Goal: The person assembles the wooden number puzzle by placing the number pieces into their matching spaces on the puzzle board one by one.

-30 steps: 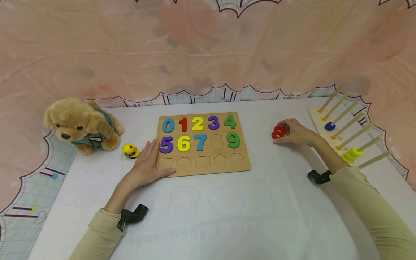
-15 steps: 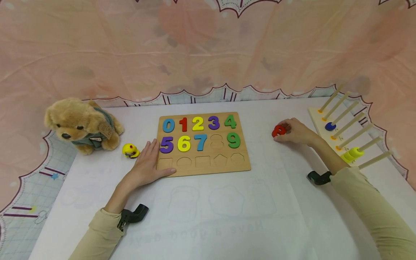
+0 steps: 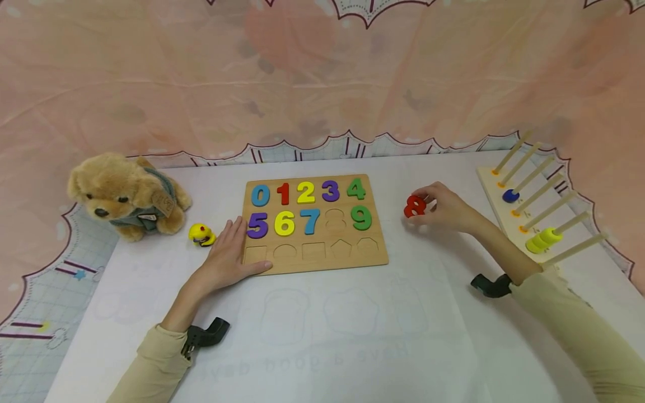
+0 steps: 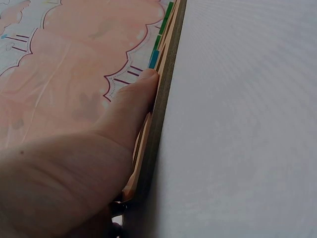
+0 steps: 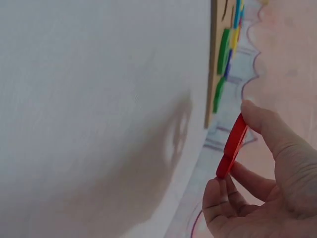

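Observation:
Between the thumb and fingers of my right hand (image 3: 445,209) is a red number 8 (image 3: 415,206), pinched by its edges. The right wrist view shows the red 8 (image 5: 233,145) edge-on above the table, its shadow on the white cloth. My left hand (image 3: 227,254) rests on the left edge of a wooden number board (image 3: 322,266), fingers straight along the side, thumb across the front corner. In the left wrist view my left thumb (image 4: 131,101) lies against the board's edge (image 4: 161,109). Coloured numbers sit on the board; an 8-shaped recess (image 3: 335,219) shows between the blue 7 (image 3: 309,220) and green 9 (image 3: 360,218).
A plush dog (image 3: 128,196) sits at the far left, with a small yellow toy (image 3: 201,235) beside my left hand. On the right stands a peg board (image 3: 491,196) with upright rods, a blue bead (image 3: 510,196) and yellow rings (image 3: 543,240). A patterned curtain (image 3: 322,73) hangs behind the table.
My right hand has lifted the red 8 and moved it left toward the number board. The left hand stays where it was on the board's edge.

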### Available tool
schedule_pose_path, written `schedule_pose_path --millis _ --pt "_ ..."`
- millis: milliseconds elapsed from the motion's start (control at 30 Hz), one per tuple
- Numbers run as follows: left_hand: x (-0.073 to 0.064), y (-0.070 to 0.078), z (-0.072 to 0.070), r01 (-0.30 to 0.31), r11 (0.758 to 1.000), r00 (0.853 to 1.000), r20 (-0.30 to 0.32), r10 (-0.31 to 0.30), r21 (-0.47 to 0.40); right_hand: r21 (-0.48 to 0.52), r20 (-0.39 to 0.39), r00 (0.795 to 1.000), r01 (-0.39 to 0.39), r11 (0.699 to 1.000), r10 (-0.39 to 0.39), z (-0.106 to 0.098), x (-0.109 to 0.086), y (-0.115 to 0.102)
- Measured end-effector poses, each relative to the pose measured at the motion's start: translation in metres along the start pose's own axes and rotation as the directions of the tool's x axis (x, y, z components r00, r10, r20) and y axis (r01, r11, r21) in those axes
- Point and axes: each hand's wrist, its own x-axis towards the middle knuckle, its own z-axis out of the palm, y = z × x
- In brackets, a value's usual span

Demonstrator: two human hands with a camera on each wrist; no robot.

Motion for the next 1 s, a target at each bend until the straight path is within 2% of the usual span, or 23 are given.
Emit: schedule_pose_path --millis 167,333,567,700,1000 --pt "0.000 0.000 0.000 -0.001 1.000 1.000 -0.001 0.001 0.001 0.011 0.001 0.997 0.081 0.997 -0.081 0.016 -0.001 -0.023" --pt "0.000 0.001 -0.001 -0.003 1.000 1.000 -0.008 0.003 -0.008 -0.012 0.020 0.985 0.173 0.985 -0.173 0.031 0.001 -0.047" --pt "0.000 0.001 -0.001 0.000 1.000 1.000 -0.006 0.000 -0.017 -0.047 0.061 0.966 0.256 0.966 -0.253 0.048 0.013 -0.075" --pt "0.000 0.001 -0.001 -0.001 1.000 1.000 -0.001 0.001 -0.024 -0.055 0.076 0.960 0.275 0.960 -0.270 0.055 0.022 -0.083" --pt "-0.001 0.001 -0.001 0.007 1.000 1.000 0.001 -0.007 -0.028 -0.081 0.126 0.958 0.270 0.960 -0.259 0.066 0.036 -0.092"
